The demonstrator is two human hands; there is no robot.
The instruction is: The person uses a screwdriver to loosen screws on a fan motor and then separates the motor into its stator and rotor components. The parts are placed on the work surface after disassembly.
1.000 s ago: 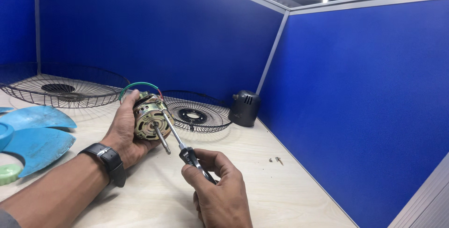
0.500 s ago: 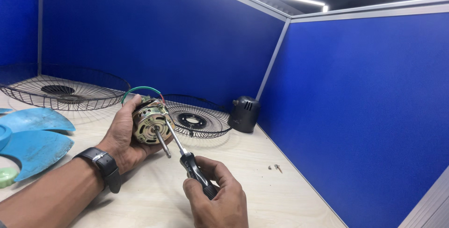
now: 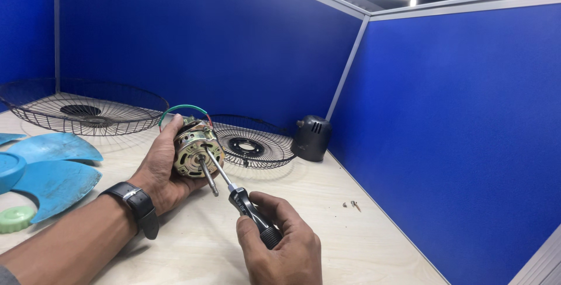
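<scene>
My left hand grips a small fan motor above the table, its steel shaft pointing toward me and green and red wires looping over the top. A black watch sits on that wrist. My right hand is closed on the black handle of a screwdriver. The screwdriver's tip rests against the face of the motor, just beside the shaft.
On the wooden table lie two black wire fan guards, a blue fan blade at left, a green round nut, a dark motor cover in the corner and small screws. Blue partition walls enclose it.
The view has shifted slightly. Both hands keep the motor and screwdriver together, with the screwdriver hand a little lower and nearer to me.
</scene>
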